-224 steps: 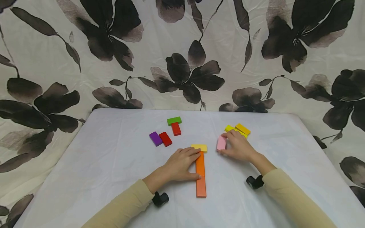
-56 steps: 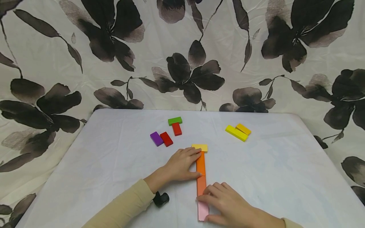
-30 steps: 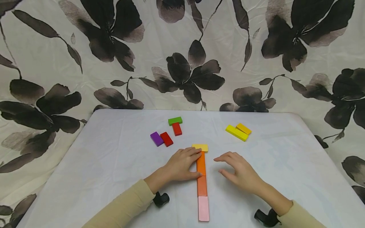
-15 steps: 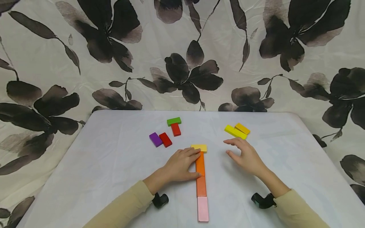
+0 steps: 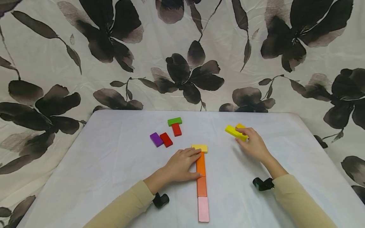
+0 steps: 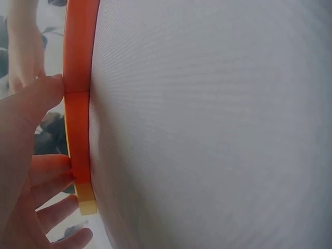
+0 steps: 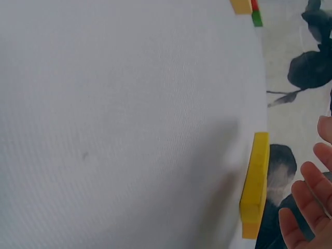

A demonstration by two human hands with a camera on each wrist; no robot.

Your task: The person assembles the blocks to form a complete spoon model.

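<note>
In the head view, my left hand (image 5: 179, 166) rests on a row of blocks, fingers at the far end and thumb at the seam. The row has a pale yellow block (image 5: 203, 148) set crosswise, an orange block (image 5: 201, 164), a darker orange block (image 5: 201, 186) and a pink block (image 5: 203, 209). My right hand (image 5: 255, 145) is over a long yellow block (image 5: 233, 130) and a golden-yellow block (image 5: 239, 125), partly covering both. In the right wrist view its loosely bent fingers (image 7: 311, 199) appear apart from the yellow block (image 7: 254, 176).
Left of the row's far end lie a purple block (image 5: 156, 139), a red block (image 5: 166, 139), another red block (image 5: 176, 129) and a green block (image 5: 174, 121). A white cloth covers the table (image 5: 122, 148). Behind it hangs a floral curtain (image 5: 159, 38).
My right hand carried the pink block from beside the yellow blocks to the row's near end and let go. It then moved back up to the yellow blocks. The left hand stayed put.
</note>
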